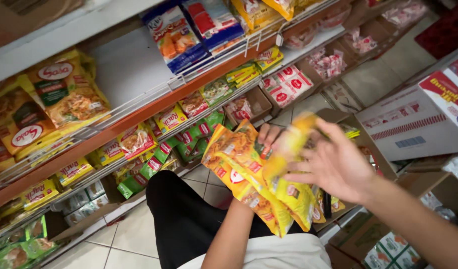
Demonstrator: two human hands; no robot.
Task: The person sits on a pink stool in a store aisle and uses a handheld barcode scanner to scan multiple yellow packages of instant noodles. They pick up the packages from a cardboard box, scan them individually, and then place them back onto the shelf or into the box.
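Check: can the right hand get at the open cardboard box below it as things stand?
Probably yes. The right hand hovers open-fingered over the stack of yellow packets that the left hand holds, with the cardboard box just below and its top open. Only the packets partly overlap the path.

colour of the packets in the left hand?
Yellow-orange packets with food pictures and red labels, fanned in the left hand. Head view.
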